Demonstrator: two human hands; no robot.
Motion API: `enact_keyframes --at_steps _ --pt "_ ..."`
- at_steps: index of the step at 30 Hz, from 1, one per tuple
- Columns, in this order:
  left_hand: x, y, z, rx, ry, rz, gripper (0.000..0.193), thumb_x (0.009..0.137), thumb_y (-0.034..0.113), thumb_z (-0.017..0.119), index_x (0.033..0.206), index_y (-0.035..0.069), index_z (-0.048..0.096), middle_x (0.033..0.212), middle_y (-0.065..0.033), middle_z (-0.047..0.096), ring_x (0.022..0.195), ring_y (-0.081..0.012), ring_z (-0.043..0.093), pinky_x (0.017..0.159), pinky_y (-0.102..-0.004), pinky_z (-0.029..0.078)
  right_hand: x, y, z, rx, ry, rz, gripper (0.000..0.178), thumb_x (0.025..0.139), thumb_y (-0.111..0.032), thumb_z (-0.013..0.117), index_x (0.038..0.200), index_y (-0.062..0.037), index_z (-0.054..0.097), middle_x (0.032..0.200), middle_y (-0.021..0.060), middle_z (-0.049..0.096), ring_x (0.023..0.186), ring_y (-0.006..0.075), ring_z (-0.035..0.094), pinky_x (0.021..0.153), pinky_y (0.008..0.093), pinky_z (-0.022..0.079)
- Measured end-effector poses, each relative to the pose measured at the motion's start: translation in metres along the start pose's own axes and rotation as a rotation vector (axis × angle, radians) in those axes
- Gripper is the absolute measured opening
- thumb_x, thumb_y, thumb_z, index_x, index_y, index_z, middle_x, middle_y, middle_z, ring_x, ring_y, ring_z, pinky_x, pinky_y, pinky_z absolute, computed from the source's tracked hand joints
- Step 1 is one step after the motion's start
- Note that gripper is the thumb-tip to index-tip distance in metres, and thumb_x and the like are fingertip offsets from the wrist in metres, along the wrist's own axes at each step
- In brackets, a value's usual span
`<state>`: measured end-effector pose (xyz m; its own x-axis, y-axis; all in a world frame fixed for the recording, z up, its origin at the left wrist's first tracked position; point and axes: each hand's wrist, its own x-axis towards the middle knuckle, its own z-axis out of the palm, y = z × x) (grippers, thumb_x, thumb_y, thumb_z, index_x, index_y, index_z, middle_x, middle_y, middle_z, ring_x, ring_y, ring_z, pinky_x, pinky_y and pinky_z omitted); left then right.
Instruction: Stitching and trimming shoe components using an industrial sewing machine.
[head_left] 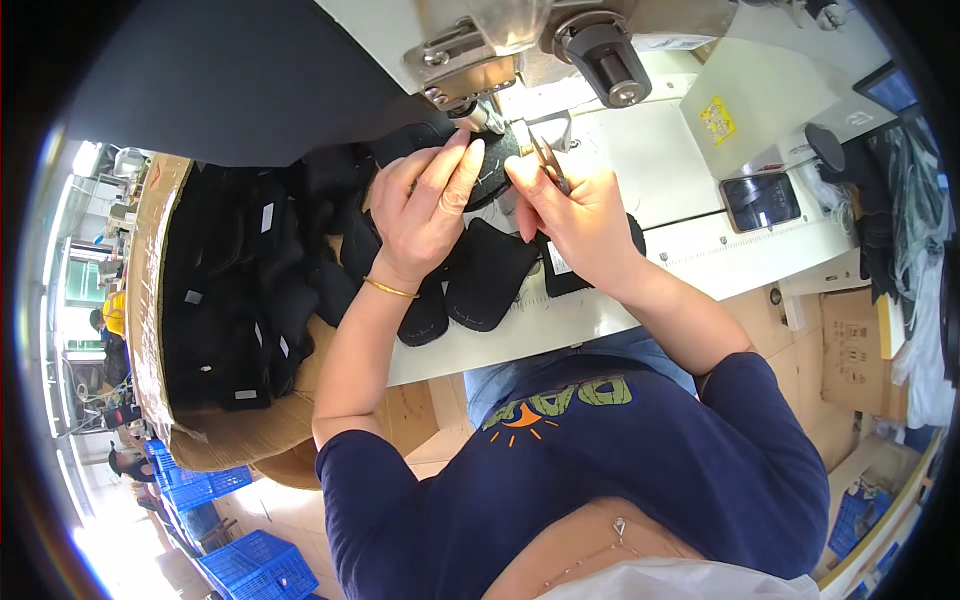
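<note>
Beneath the head of an industrial sewing machine (470, 85) lies a dark fabric piece (490, 183) with a light stitched line. My left hand (425, 205), wearing a gold bangle, has its fingers pressed together at the left edge of this piece, close to the presser foot area. The fingertips partly hide the fabric there. A small pair of dark scissors (552, 168) is gripped in my right hand (580, 215), blades pointing up toward the machine, just right of the piece. Black padded pieces (490, 270) with light stitching lie on the table edge below my hands.
At the left a large cardboard box (160, 300) is filled with black pieces (235, 270) bearing white tags. A phone (760, 200) rests on the white machine table (650, 170) at the right. Blue crates (260, 565) stand on the floor, lower left. Another person (114, 315) is far left.
</note>
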<state>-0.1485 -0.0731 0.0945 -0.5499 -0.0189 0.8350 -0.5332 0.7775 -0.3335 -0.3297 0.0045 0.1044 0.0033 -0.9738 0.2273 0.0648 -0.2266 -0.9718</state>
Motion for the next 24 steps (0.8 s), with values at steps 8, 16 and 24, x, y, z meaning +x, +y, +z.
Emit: enact_keyframes --at_steps 8,16,24 --pt "0.007 0.006 -0.002 0.070 -0.036 -0.084 0.041 0.069 0.005 0.067 0.109 0.006 0.074 0.110 -0.0029 0.069 0.088 -0.0198 0.062 0.073 -0.0325 0.049 0.005 0.013 0.008 0.095 0.041 -0.065 0.028 0.099 -0.023 0.056 0.081 -0.0030 0.066 0.056 -0.0002 0.059 0.052 0.0028 0.046 0.047 0.0235 0.035" --pt "0.034 0.034 -0.022 0.166 -0.123 -0.060 0.033 0.066 0.011 0.067 0.097 0.000 0.070 0.099 -0.0084 0.068 0.084 -0.0203 0.063 0.074 -0.0325 0.048 0.007 0.005 0.000 0.263 0.011 0.080 0.029 0.098 -0.019 0.057 0.076 -0.0025 0.067 0.057 -0.0009 0.060 0.049 0.0006 0.041 0.043 0.0216 0.030" --pt "0.039 0.045 -0.020 0.201 -0.203 -0.145 0.029 0.070 0.010 0.072 0.098 0.003 0.067 0.101 -0.0051 0.065 0.092 -0.0219 0.061 0.078 -0.0350 0.045 0.007 0.006 0.003 0.268 0.039 0.074 0.030 0.098 -0.017 0.058 0.072 -0.0028 0.065 0.057 -0.0008 0.059 0.048 0.0003 0.040 0.042 0.0216 0.027"
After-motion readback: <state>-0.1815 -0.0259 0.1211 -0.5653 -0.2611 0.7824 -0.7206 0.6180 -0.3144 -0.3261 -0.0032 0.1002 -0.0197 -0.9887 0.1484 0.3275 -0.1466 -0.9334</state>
